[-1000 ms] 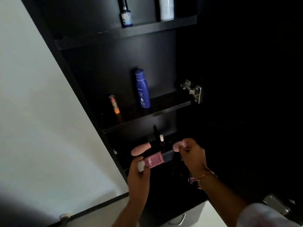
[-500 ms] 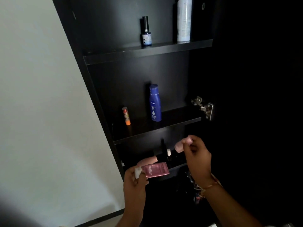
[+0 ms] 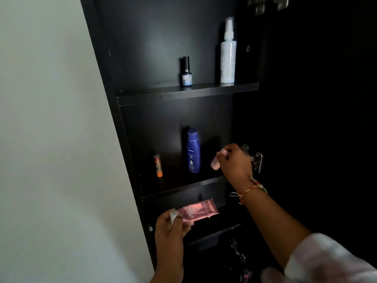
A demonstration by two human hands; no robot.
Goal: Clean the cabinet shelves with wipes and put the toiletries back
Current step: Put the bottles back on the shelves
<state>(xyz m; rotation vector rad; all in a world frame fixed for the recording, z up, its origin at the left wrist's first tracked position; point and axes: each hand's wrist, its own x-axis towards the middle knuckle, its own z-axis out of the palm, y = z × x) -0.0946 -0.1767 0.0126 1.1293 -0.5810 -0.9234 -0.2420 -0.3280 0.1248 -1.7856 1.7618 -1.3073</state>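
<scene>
we see plain white wall (image 3: 51,139) at left, dim light. tall dark cabinet (image 3: 106,78) fills right, interior near black. metal hinge (image 3: 257,161) at right, another hinge (image 3: 269,3) at top right.

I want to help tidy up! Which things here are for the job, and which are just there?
For the job:
pink tube in the left hand
small pink bottle in the right hand
blue lotion bottle
orange stick
white spray bottle
small dark bottle

Just there:
door hinge
wrist bracelet
</scene>
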